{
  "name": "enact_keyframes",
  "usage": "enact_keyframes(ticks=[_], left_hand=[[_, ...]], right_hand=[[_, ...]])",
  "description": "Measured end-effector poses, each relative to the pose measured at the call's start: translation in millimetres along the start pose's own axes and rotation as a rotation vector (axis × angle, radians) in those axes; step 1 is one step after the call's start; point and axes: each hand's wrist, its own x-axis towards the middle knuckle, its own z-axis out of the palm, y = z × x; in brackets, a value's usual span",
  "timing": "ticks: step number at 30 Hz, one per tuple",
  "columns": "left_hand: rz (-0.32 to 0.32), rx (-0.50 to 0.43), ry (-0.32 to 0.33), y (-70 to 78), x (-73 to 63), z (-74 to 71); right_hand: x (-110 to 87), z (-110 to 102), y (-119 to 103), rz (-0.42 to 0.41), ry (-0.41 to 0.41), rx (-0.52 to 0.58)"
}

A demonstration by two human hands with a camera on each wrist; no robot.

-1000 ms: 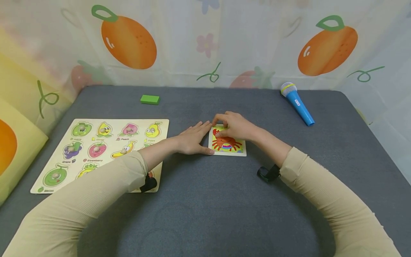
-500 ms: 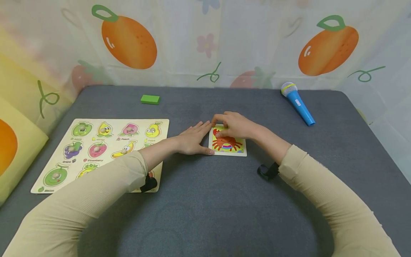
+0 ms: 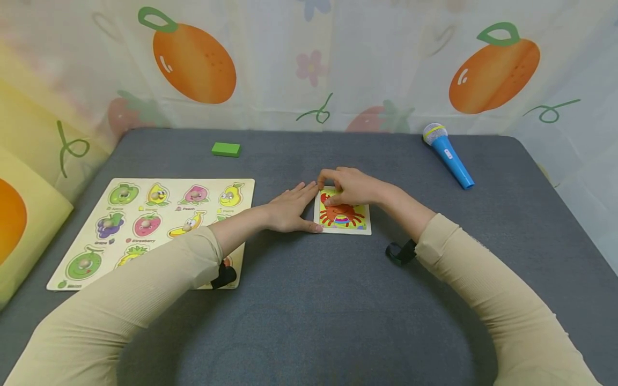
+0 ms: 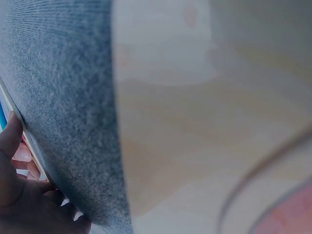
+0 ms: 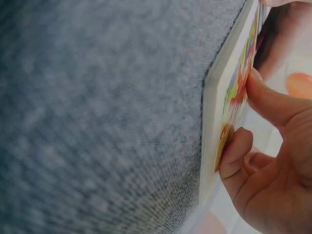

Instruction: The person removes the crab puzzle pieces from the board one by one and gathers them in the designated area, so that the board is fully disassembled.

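In the head view a small square crab jigsaw puzzle (image 3: 344,219), red on yellow with a pale border, lies flat on the grey table. My left hand (image 3: 289,210) rests beside it with fingers spread and straight, thumb and fingertips touching its left edge. From above, my right hand (image 3: 354,187) bends over the puzzle's upper part. The right wrist view has the thumb (image 5: 265,100) against the picture and the other fingers (image 5: 236,151) curled at its face. Whether a single piece is pinched there is hidden. Only the left hand's edge (image 4: 24,204) enters the left wrist view.
A fruit knob-puzzle board (image 3: 159,214) lies at left under my left forearm. Behind it sits a green block (image 3: 226,149). A blue toy microphone (image 3: 449,156) lies at the back right. A fruit-print curtain (image 3: 270,64) hangs behind the table.
Both hands keep their places on the puzzle. My right forearm has shifted very slightly inward; the puzzle and the other things look unmoved.
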Motion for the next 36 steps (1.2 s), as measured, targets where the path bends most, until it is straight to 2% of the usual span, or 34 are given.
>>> enact_keyframes(ticks=[15,36], left_hand=[[0.0,-0.003,0.0,0.4,0.1,-0.3],[-0.006,0.013,-0.001,-0.5,1.1,0.5]], right_hand=[[-4.2,-1.0,-4.1,-0.01,0.025,0.01],[-6.5,-0.2,1.2,-0.047,0.052,0.059]])
